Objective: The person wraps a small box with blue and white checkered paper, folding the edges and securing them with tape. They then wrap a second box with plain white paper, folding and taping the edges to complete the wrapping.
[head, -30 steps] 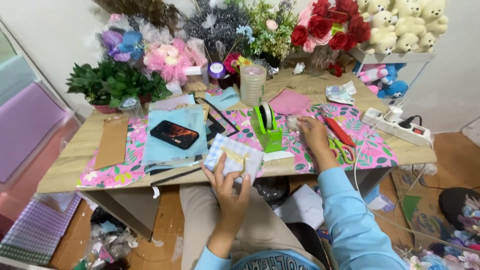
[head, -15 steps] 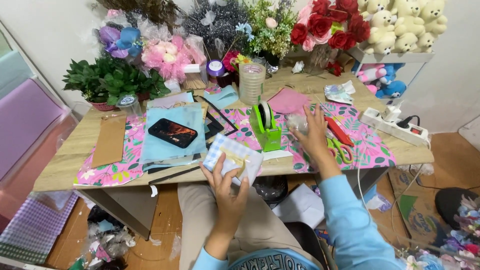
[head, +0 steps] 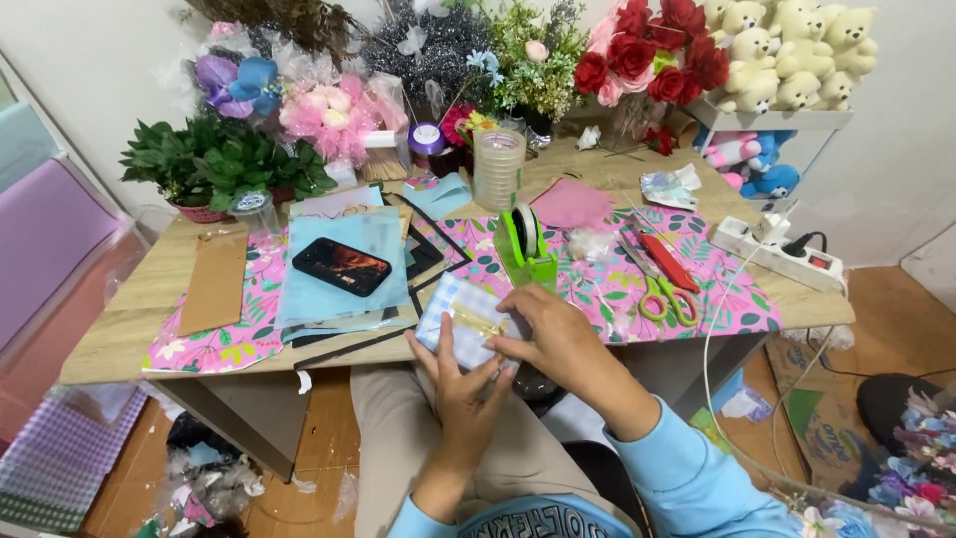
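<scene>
At the near table edge, my left hand holds from below a small parcel wrapped in blue-and-white checked paper. My right hand rests on the parcel's right side, its fingers pressing a strip of clear tape against the paper. Just behind the parcel stands a green tape dispenser on the floral mat. Both sleeves are light blue.
A phone lies on light blue paper sheets to the left. Green-handled scissors and a red cutter lie to the right, near a white power strip. Flower bouquets, a potted plant and plush bears line the back.
My right hand came back from the table area near the dispenser to the parcel and now presses tape on it. The left hand kept holding the parcel.
</scene>
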